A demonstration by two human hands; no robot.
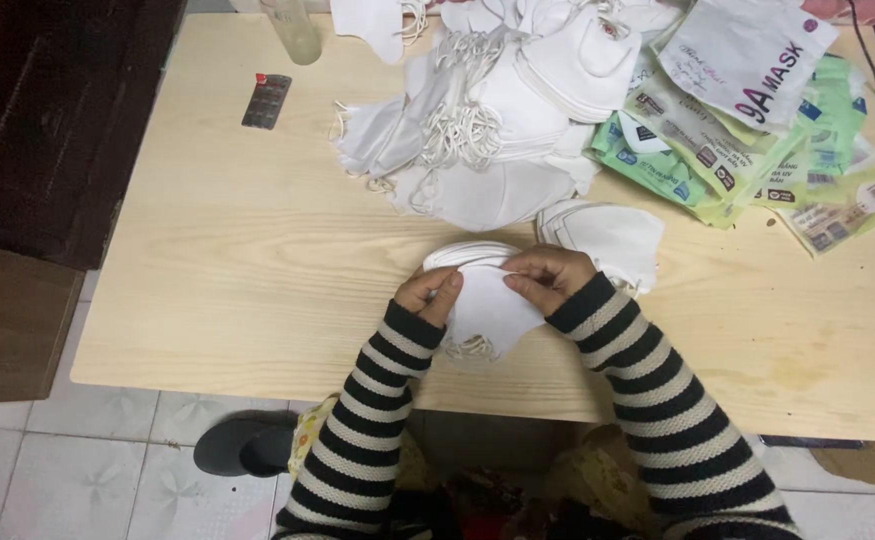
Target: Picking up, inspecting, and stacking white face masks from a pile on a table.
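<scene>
White mask stack point(482, 300) in both hands' grip, left hand point(429, 292), right hand point(549, 277), mask heap point(487, 120) beyond.

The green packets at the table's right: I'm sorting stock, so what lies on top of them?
A white packet lies on top of the green packets, and white masks overlap their left edge. Whatever lies beneath the green packets is covered.

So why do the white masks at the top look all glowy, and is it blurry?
Head view: bright light washes out the mask pile, hiding its folds; the hands and the mask they hold look fairly sharp; the left cabinet is nearly black; table edges bend slightly.
</scene>
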